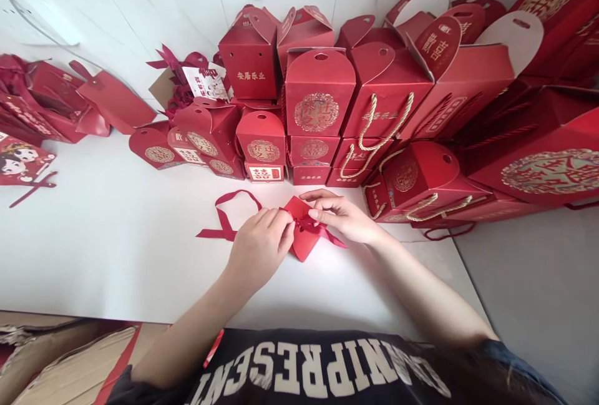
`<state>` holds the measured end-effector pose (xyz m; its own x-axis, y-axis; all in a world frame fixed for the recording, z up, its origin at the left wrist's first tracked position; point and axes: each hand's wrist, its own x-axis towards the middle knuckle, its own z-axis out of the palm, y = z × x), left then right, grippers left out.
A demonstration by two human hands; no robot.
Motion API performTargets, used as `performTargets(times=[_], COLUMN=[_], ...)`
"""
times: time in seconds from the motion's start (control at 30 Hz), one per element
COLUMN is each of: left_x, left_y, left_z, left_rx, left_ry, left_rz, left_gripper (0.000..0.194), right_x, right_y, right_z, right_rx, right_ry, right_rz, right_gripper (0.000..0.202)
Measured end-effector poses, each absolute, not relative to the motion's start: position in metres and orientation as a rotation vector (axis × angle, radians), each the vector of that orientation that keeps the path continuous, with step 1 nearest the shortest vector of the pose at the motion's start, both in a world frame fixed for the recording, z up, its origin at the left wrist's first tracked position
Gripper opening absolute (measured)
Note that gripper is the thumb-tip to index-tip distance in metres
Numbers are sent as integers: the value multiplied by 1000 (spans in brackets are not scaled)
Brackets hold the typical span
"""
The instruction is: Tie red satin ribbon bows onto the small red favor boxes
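Observation:
A small red gift box (pixel 304 246) stands on the white table, seen from above between my hands. Red ribbon (pixel 228 230) crosses its top in a knot or bow; one long end loops out on the table to the left, and a shorter end hangs at the right. My left hand (pixel 262 241) is closed, thumb and fingers pinching the ribbon at the box's left side. On the other side, my right hand (pixel 340 216) pinches ribbon near the knot, its fingers reaching over the box's far right edge. The fingertips partly cover the knot.
Stacked red gift boxes (pixel 319 87) with gold print line the wall behind, some with rope handles. Larger red boxes (pixel 538 161) stand at the right. More red bags (pixel 51 93) and a bundle of dark red ribbon (pixel 182 90) sit at the left. Cardboard (pixel 75 367) lies below the table's front edge.

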<state>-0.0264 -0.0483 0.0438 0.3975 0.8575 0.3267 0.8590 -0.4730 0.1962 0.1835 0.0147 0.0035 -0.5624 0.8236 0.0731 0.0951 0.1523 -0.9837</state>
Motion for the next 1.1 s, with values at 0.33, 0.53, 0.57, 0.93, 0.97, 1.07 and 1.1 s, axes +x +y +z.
performTargets(times=[0.33,0.53,0.57,0.93,0.97,1.07,1.1], left_x=[-36,-45,-45,-51,-53,-59,-60], left_y=[-56,-59,-59,-60,-61,-61,-62], left_z=[48,43,42,42,41,40,39], left_rx=[-2638,-2597,-2589,-2653,-2703,-2869,-2891], left_ry=[-2582,-2740,-2774,-2906,-2935,-3034,-3047], left_rz=[-923,-983,-974,-876,-901,-1028,-1071], left_gripper=[39,42,42,44,43,35,33], right_x=[178,172,171,158,159,164,166], right_y=[17,16,15,13,14,17,17], right_z=[5,0,-1,-10,-10,-7,-5], right_rx=[-849,-816,-811,-848,-858,-862,-858], right_ry=[-1826,-1778,-1771,-1558,-1556,-1598,-1622], right_rz=[1493,1500,1504,1503,1512,1563,1562], right_gripper=[34,33,33,44,44,41,39])
